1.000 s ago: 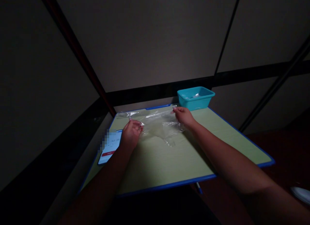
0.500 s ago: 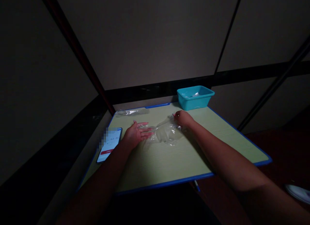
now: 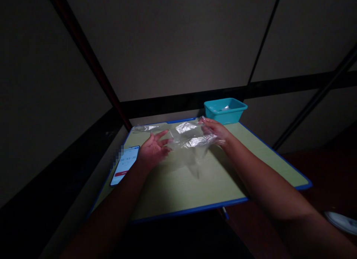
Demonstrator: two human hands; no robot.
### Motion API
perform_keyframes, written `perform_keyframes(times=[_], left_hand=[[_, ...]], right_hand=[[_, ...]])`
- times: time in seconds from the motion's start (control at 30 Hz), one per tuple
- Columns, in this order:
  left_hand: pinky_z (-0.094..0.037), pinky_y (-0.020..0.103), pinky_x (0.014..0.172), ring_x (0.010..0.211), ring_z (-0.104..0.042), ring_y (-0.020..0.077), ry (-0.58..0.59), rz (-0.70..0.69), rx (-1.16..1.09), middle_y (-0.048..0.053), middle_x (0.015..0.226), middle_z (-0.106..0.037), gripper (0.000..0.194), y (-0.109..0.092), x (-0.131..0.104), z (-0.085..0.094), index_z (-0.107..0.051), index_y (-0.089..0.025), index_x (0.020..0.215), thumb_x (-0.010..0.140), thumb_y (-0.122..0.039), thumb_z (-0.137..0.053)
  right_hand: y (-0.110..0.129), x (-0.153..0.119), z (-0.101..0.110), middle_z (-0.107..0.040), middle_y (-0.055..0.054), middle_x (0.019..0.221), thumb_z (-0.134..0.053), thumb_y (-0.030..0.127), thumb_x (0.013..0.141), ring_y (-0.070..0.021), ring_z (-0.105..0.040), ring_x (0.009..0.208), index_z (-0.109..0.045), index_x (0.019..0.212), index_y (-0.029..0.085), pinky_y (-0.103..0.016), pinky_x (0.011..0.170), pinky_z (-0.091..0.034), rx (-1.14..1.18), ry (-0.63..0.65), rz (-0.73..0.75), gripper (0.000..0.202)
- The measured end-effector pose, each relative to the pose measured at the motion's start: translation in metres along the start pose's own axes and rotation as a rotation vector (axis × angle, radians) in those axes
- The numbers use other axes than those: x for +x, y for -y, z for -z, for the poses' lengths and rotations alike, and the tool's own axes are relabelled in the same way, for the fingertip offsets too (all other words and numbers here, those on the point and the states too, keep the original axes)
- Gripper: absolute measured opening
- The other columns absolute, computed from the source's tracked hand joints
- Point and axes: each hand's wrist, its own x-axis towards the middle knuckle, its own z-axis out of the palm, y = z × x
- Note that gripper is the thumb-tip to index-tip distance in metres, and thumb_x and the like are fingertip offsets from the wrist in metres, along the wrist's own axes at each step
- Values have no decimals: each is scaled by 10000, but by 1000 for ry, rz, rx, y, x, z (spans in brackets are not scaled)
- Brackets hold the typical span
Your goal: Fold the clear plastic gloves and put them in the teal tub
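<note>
A clear, thin plastic bag (image 3: 199, 141) is raised above the table, with bright glare along its folds. My right hand (image 3: 216, 130) grips its right end, thumb and fingers closed on the film. At its left end is my left hand (image 3: 153, 150), palm turned inward and fingers spread. Those fingertips are at the film's edge; whether they touch it or lie inside it I cannot tell. Another flat piece of clear plastic (image 3: 146, 128) lies at the table's back left corner.
The pale table (image 3: 178, 192) has a blue rim. A turquoise basket (image 3: 224, 114) with something shiny inside stands at the back right. A lit phone (image 3: 126, 162) lies at the left edge. Panelled walls close off the back and left.
The bag has been lifted off the tabletop and spread out more. My right hand has turned and its fingers extend leftward. My left hand has risen slightly, its fingers spread wider.
</note>
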Motion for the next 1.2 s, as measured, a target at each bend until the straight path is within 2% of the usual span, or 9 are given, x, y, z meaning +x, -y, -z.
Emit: perform_keyframes(times=[0.13,0.33,0.47,0.6,0.73,0.8,0.87,1.03,1.2], left_hand=[[-495,288,561,665,-643,187,-31,-75,-59,87,844,-678,439,4,9,7,-565,-158,1122,975,-398,-227],[-526,348,644,751,-674,234,-153,68,18,163,897,-676,526,9,16,16,-544,-82,1112,974,-413,-159],[-520,370,656,724,-681,243,-228,73,154,160,900,-681,499,11,15,18,-531,-100,1117,967,-432,-189],[-508,347,638,686,-668,212,-336,-51,305,137,925,-668,448,14,16,12,-528,-127,1060,968,-416,-199],[-490,320,712,806,-626,187,-479,-413,697,85,956,-641,353,20,17,9,-562,-173,987,941,-406,-301],[-466,330,808,902,-592,191,-411,-626,967,62,949,-632,272,22,16,9,-595,-187,908,898,-379,-402],[-431,343,885,944,-565,193,-233,-757,1196,45,917,-632,234,23,14,9,-622,-194,797,862,-353,-463],[-406,351,906,951,-552,183,219,-820,1417,35,895,-651,320,27,10,9,-652,-203,620,864,-294,-466],[-422,347,851,883,-548,183,312,-810,1525,34,866,-634,132,28,8,11,-656,-200,743,804,-291,-583]], right_hand=[[-12,8,-3,-386,72,400,-346,295,927,-94,-308,331,-586,877,149,-208,385,-294,-373,28,-49,285],[-25,9,1,-555,15,468,-402,283,916,-94,-447,386,-638,818,127,-199,439,-351,-796,64,-119,299],[-26,10,2,-613,-29,496,-486,228,872,-115,-525,431,-678,783,116,-209,502,-383,-1029,102,-191,239],[-27,14,3,-705,-113,700,-483,255,877,-173,-646,650,-708,861,112,-226,625,-432,-1230,96,-243,267],[-29,14,4,-693,-193,986,-480,315,877,-252,-649,914,-702,954,99,-274,731,-453,-1393,25,-279,319],[-28,10,3,-663,-211,1065,-478,322,874,-283,-632,970,-680,1020,101,-304,751,-459,-1447,-20,-287,333],[-26,5,2,-638,-223,1104,-461,313,878,-304,-619,996,-630,1112,105,-333,755,-461,-1485,-72,-274,356],[-19,-1,-6,-640,-186,1067,-463,291,870,-275,-620,926,-593,1099,130,-309,706,-433,-1525,-224,21,308],[-18,1,-14,-689,-73,795,-456,308,898,-145,-588,684,-641,874,147,-222,590,-356,-1267,75,132,246]])
